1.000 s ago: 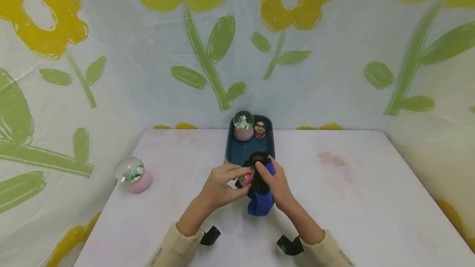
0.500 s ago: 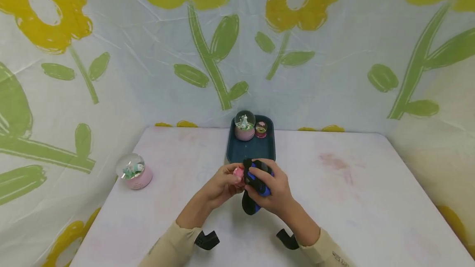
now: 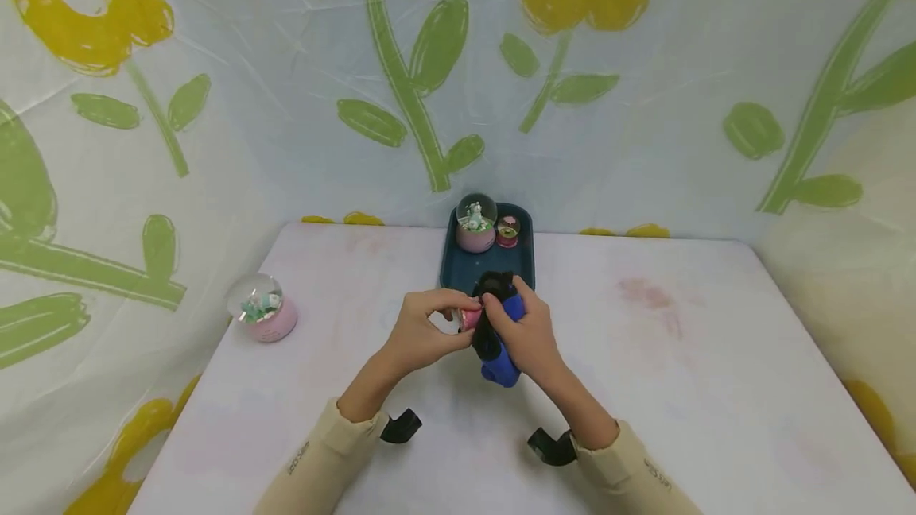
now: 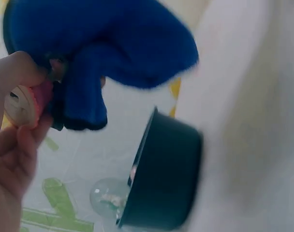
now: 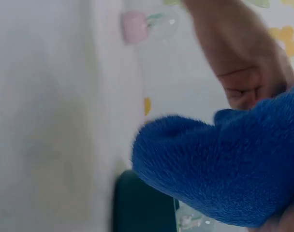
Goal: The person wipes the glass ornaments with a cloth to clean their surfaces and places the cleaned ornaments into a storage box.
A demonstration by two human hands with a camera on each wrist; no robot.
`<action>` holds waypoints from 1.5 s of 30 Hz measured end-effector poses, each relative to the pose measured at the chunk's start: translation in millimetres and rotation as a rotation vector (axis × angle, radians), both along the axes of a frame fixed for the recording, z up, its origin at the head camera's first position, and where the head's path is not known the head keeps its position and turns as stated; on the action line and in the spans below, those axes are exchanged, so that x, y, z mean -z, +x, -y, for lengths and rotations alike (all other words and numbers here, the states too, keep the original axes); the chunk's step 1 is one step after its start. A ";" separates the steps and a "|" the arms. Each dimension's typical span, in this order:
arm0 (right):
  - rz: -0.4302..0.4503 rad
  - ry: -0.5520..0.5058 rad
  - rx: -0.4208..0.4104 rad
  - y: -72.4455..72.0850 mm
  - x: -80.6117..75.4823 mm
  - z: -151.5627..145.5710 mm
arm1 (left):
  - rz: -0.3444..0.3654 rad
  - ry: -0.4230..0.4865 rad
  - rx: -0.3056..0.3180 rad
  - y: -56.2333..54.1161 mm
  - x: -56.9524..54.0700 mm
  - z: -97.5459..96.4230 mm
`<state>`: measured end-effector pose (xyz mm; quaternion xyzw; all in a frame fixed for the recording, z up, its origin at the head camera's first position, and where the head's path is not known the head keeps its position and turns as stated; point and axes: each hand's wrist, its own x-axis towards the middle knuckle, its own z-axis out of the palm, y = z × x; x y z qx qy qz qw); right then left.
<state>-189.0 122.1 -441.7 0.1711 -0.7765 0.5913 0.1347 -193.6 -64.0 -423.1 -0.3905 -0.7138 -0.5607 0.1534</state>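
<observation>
My left hand (image 3: pixel 415 332) pinches a small pink snow globe (image 3: pixel 468 319) between thumb and fingers. Its round, pale underside (image 4: pixel 20 105) faces the left wrist camera. My right hand (image 3: pixel 528 334) grips a fuzzy blue cloth (image 3: pixel 502 370) with black trim, bunched against the small globe. The cloth hides most of the globe's glass part. In the right wrist view, the blue cloth (image 5: pixel 205 164) fills the lower right and covers most of the right hand. Both hands are raised over the table, in front of the tray.
A dark teal tray (image 3: pixel 465 270) stands at the table's back edge, with a large pink-based snow globe (image 3: pixel 476 238) and a small one (image 3: pixel 508 232) in it. Another large snow globe (image 3: pixel 275 319) stands at the table's left edge. Black wrist mounts (image 3: pixel 402 426) stick out from the sleeves.
The left hand has turned the small snow globe, its pink end again pointing left. The cloth has swung from mostly black side to blue side up. The head view has tilted slightly downward.
</observation>
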 end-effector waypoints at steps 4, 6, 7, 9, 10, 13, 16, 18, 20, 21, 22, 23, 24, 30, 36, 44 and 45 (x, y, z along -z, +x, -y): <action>0.089 -0.020 -0.029 -1.1 -3.1 -0.5 | -0.179 -0.041 -0.043 -10.8 11.7 -0.2; 0.013 -0.006 -0.011 0.0 -2.7 -0.2 | -0.144 -0.002 -0.036 -14.6 19.5 -0.8; -0.044 0.006 0.004 1.0 -2.0 -0.1 | -0.096 0.030 -0.018 -16.0 23.6 -0.9; -0.179 0.032 0.026 3.1 -0.2 0.8 | 0.031 0.110 0.031 -16.6 29.2 -0.6; -0.250 0.048 0.037 4.1 0.7 1.2 | 0.103 0.156 0.064 -16.1 30.8 -0.2; -0.461 0.099 0.045 5.6 3.6 2.2 | 0.322 0.288 0.203 -14.5 34.3 2.3; -0.693 0.152 0.033 4.9 7.2 1.2 | 0.539 0.358 0.353 -11.1 35.4 4.2; -0.855 0.183 0.024 3.0 10.4 -0.3 | 0.697 0.379 0.448 -8.0 36.6 4.3; -0.971 0.198 0.013 0.2 12.8 -2.2 | 0.831 0.393 0.501 -5.9 37.4 3.2; -1.001 0.196 0.014 -1.1 13.4 -2.8 | 0.873 0.397 0.508 -5.5 37.5 2.2; -1.002 0.190 0.019 -2.3 13.9 -3.2 | 0.896 0.405 0.504 -5.5 37.3 1.1; -0.982 0.180 0.029 -3.1 14.5 -3.3 | 0.896 0.402 0.478 -5.6 36.8 0.1; -0.944 0.169 0.044 -3.6 15.2 -3.3 | 0.870 0.387 0.435 -5.5 36.0 -0.5; -0.543 0.111 0.105 -3.0 17.5 -3.8 | 0.485 0.173 0.102 -6.6 29.0 -4.5; -0.017 0.028 0.063 -2.9 12.5 -0.7 | -0.027 -0.042 -0.110 -9.6 27.2 -6.5; -0.199 0.016 0.105 6.4 19.1 3.5 | 0.262 0.061 0.008 -9.4 34.9 -0.8; -0.273 0.030 0.116 6.7 19.8 3.7 | 0.364 0.101 0.044 -8.7 35.0 -0.1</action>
